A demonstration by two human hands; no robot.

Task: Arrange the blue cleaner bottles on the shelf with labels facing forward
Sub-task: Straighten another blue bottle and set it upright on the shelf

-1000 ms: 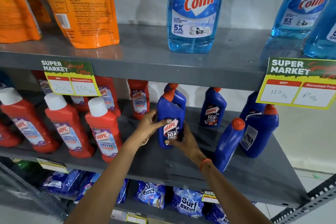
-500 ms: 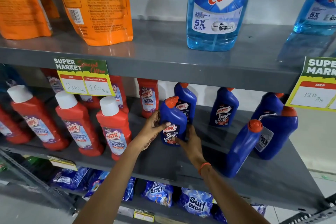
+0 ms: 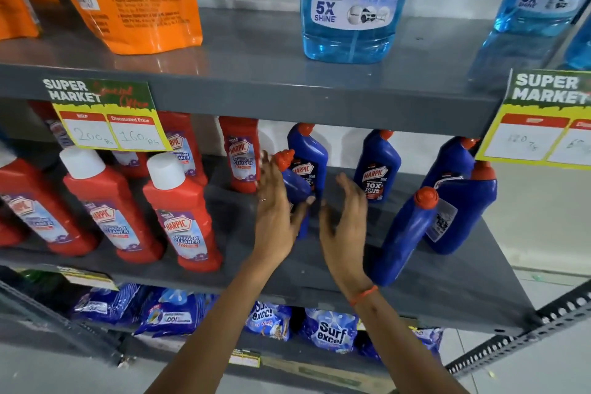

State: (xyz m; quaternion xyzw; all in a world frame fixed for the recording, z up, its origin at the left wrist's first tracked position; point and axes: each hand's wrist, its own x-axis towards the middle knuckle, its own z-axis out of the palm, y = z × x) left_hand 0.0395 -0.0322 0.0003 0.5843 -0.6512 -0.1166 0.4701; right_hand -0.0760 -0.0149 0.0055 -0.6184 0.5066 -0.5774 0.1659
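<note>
Blue bottle (image 3: 295,189) — between spread hands, ungripped.

You get bright, even light; soft glare on the upper shelf (image 3: 256,51) at 12 o'clock, motion blur on both hands, lines bowing toward the edges.

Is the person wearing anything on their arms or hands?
Not much. Both forearms are bare, with no sleeves showing and no gloves. The right hand has a thin orange band around its wrist. The left hand seems to have a small ring on one finger.
</note>
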